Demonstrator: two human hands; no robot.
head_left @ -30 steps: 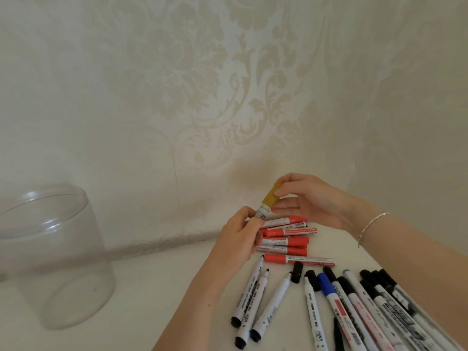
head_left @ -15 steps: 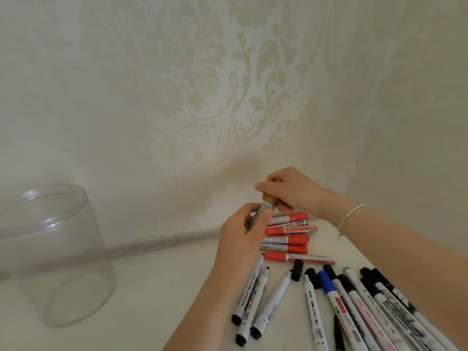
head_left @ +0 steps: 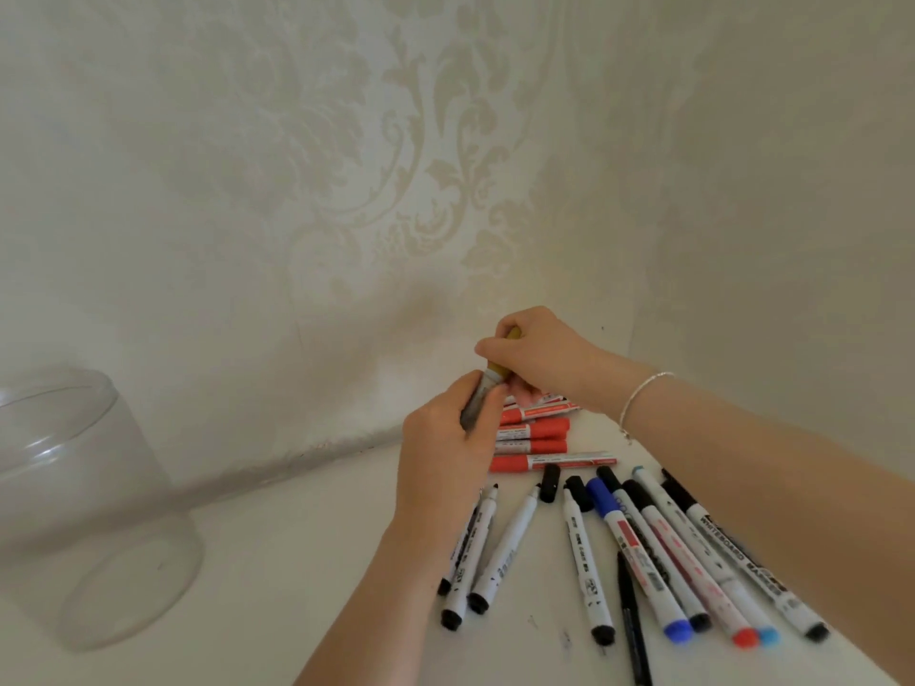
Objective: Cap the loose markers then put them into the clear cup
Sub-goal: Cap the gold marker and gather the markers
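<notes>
My left hand (head_left: 448,440) grips the grey barrel of a marker (head_left: 476,401), held upright above the table. My right hand (head_left: 537,356) is curled round its yellow cap (head_left: 499,371) at the top end. Behind my hands lie several red markers (head_left: 537,430) side by side. White markers (head_left: 505,542) with bare tips lie below my left wrist, with a loose black cap (head_left: 549,482) beside them. A fan of capped markers (head_left: 668,552) spreads to the right. The clear cup (head_left: 74,507) stands at the far left, apparently empty.
The white table (head_left: 297,561) meets a patterned wall just behind the markers, and a side wall closes in on the right. A thin black pen (head_left: 631,621) lies among the fanned markers near the front.
My right hand has slid down over the yellow cap and now covers most of it. Both hands drifted slightly left; the marker stands more upright.
</notes>
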